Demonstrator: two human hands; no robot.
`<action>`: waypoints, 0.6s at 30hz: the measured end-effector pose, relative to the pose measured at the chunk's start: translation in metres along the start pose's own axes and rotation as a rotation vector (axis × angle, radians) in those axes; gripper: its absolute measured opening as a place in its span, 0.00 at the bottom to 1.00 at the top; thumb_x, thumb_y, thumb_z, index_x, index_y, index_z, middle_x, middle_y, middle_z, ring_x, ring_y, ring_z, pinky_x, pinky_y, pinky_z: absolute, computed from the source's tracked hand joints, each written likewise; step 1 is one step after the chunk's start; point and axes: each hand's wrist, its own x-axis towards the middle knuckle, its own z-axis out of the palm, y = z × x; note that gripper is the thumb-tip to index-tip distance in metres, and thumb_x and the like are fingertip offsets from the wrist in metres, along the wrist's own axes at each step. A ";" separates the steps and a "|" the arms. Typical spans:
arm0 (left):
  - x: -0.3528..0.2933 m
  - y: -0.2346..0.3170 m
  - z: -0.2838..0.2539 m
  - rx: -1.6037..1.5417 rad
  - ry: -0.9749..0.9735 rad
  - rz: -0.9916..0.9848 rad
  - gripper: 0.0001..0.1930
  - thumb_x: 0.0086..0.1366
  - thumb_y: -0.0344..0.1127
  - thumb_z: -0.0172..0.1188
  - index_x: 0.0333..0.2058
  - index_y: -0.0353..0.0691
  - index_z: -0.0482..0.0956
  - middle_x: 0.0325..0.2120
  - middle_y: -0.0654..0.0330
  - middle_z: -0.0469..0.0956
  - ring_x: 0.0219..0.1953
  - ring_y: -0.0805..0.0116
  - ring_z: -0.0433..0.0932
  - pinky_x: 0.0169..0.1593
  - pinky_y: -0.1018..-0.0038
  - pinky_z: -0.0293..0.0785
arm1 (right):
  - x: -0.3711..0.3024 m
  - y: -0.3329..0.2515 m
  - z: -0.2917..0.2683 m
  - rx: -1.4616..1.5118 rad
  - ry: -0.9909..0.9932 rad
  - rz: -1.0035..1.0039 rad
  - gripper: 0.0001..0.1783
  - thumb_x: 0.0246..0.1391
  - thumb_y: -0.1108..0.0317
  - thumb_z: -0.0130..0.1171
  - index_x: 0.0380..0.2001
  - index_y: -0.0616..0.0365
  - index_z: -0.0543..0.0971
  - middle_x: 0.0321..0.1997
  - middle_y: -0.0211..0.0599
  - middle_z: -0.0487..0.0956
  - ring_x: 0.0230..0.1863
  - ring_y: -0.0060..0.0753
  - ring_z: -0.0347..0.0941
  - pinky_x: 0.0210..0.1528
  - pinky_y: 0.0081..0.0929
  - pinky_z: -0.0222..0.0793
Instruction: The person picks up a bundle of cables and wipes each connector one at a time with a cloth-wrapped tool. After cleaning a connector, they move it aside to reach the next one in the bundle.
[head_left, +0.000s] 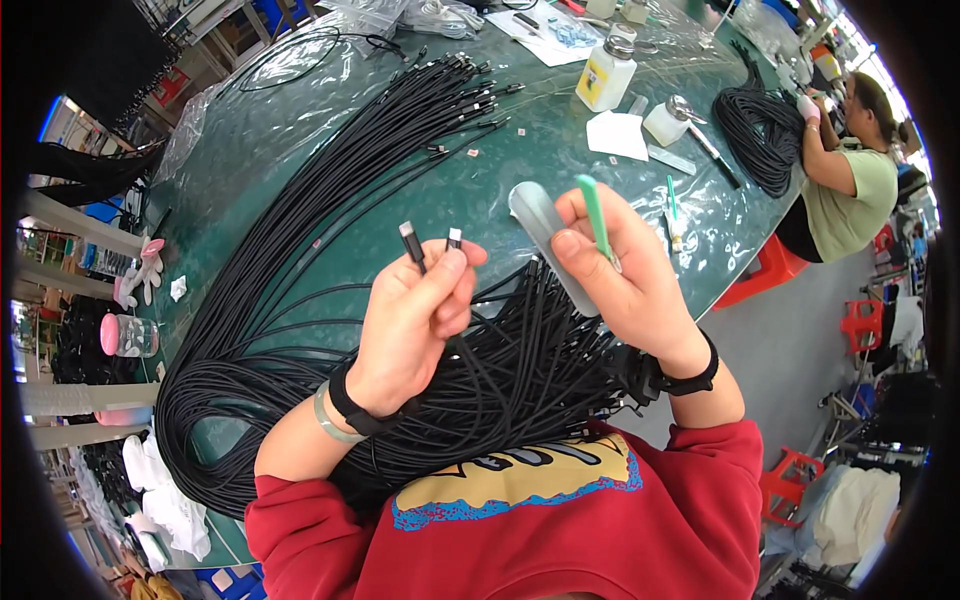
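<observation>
My left hand [415, 315] is closed in a pinch on two black cable ends; one cable plug [411, 243] points up past the fingers, and a second white-tipped plug [454, 239] stands by the thumb. My right hand [635, 275] grips a thin green stick [595, 215] between thumb and fingers. A long greyish, round-ended strip [545, 225] slants beneath that hand, seemingly held by it too; its grip is hidden. Below both hands lies a thick pile of black cables [500, 375], close to my body. A large bundle of cables [320, 190] curves away to the far left.
On the green table [500, 165] stand a yellow-labelled bottle [606, 75] and a metal-topped pump bottle [668, 122], near a white paper [617, 134]. A coiled cable bundle [757, 135] lies by a co-worker [850, 170] at right. A pink-lidded jar [130, 336] is at left.
</observation>
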 end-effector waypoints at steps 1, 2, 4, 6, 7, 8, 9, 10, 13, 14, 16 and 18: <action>-0.002 0.001 0.001 0.001 0.001 0.000 0.09 0.61 0.35 0.48 0.32 0.34 0.70 0.15 0.70 0.62 0.15 0.84 0.53 0.18 0.87 0.47 | 0.000 0.002 0.002 0.001 0.000 0.000 0.09 0.52 0.68 0.50 0.32 0.62 0.66 0.24 0.32 0.71 0.27 0.18 0.65 0.29 0.18 0.61; -0.006 0.004 0.004 0.109 -0.007 0.026 0.09 0.60 0.35 0.48 0.31 0.33 0.71 0.15 0.71 0.62 0.15 0.85 0.53 0.18 0.87 0.47 | 0.000 0.006 0.004 0.001 -0.009 -0.028 0.09 0.52 0.69 0.50 0.33 0.62 0.66 0.24 0.29 0.70 0.26 0.16 0.63 0.28 0.16 0.60; -0.013 0.009 0.009 0.323 -0.021 0.080 0.09 0.59 0.34 0.50 0.30 0.33 0.72 0.14 0.72 0.61 0.15 0.86 0.54 0.18 0.87 0.47 | -0.001 0.012 0.008 0.000 -0.029 -0.082 0.08 0.53 0.69 0.48 0.35 0.60 0.67 0.23 0.23 0.67 0.25 0.13 0.60 0.27 0.13 0.57; -0.014 0.012 0.011 0.327 -0.025 0.054 0.09 0.59 0.33 0.50 0.31 0.32 0.72 0.13 0.72 0.61 0.15 0.86 0.53 0.18 0.87 0.47 | -0.003 0.012 0.011 -0.017 -0.031 -0.097 0.08 0.51 0.70 0.50 0.34 0.60 0.67 0.23 0.24 0.68 0.24 0.13 0.61 0.26 0.13 0.58; -0.015 0.012 0.011 0.331 -0.023 0.034 0.09 0.58 0.32 0.50 0.31 0.30 0.73 0.12 0.72 0.60 0.14 0.86 0.52 0.18 0.86 0.46 | -0.003 0.012 0.013 -0.031 -0.040 -0.117 0.08 0.50 0.71 0.51 0.34 0.60 0.67 0.22 0.25 0.68 0.23 0.14 0.62 0.26 0.14 0.58; -0.015 0.013 0.011 0.335 -0.021 0.013 0.10 0.58 0.32 0.50 0.32 0.29 0.73 0.11 0.72 0.59 0.13 0.86 0.51 0.18 0.86 0.46 | -0.003 0.012 0.015 -0.046 -0.048 -0.136 0.08 0.49 0.72 0.52 0.33 0.60 0.68 0.22 0.27 0.69 0.22 0.15 0.62 0.25 0.14 0.58; -0.016 0.012 0.009 0.334 -0.020 0.012 0.10 0.58 0.32 0.50 0.32 0.29 0.73 0.11 0.72 0.59 0.13 0.86 0.51 0.18 0.86 0.46 | -0.003 0.011 0.015 -0.045 -0.049 -0.135 0.08 0.49 0.72 0.52 0.33 0.60 0.68 0.22 0.27 0.69 0.22 0.15 0.62 0.25 0.14 0.58; -0.016 0.012 0.007 0.352 -0.038 0.017 0.10 0.58 0.31 0.50 0.33 0.28 0.73 0.11 0.72 0.59 0.13 0.86 0.51 0.18 0.86 0.45 | -0.003 0.008 0.014 -0.107 -0.099 -0.127 0.08 0.48 0.72 0.52 0.33 0.61 0.68 0.22 0.28 0.69 0.22 0.16 0.63 0.25 0.15 0.59; -0.019 0.009 0.004 0.386 -0.077 0.024 0.10 0.57 0.30 0.51 0.34 0.27 0.73 0.12 0.72 0.60 0.14 0.86 0.51 0.17 0.86 0.45 | -0.002 0.005 0.014 -0.229 -0.197 -0.108 0.08 0.47 0.73 0.54 0.31 0.61 0.68 0.21 0.30 0.70 0.20 0.17 0.64 0.25 0.15 0.60; -0.021 0.006 0.009 0.409 -0.068 0.051 0.09 0.57 0.30 0.51 0.33 0.29 0.74 0.12 0.73 0.61 0.15 0.86 0.52 0.18 0.86 0.46 | 0.001 0.005 0.017 -0.215 -0.177 -0.137 0.08 0.46 0.73 0.54 0.31 0.61 0.69 0.21 0.30 0.70 0.20 0.18 0.65 0.24 0.16 0.60; -0.024 0.003 0.015 0.456 -0.052 0.106 0.08 0.58 0.30 0.52 0.31 0.32 0.76 0.13 0.75 0.62 0.17 0.87 0.54 0.19 0.86 0.48 | 0.009 0.006 0.023 -0.186 -0.134 -0.193 0.08 0.46 0.72 0.55 0.31 0.61 0.69 0.21 0.31 0.70 0.20 0.18 0.66 0.23 0.16 0.60; -0.022 0.005 0.014 0.471 -0.072 0.070 0.07 0.58 0.29 0.52 0.32 0.32 0.76 0.14 0.75 0.62 0.17 0.87 0.54 0.19 0.86 0.49 | 0.021 0.006 0.029 -0.167 -0.094 -0.190 0.08 0.46 0.72 0.55 0.31 0.61 0.69 0.21 0.31 0.71 0.20 0.18 0.66 0.23 0.16 0.60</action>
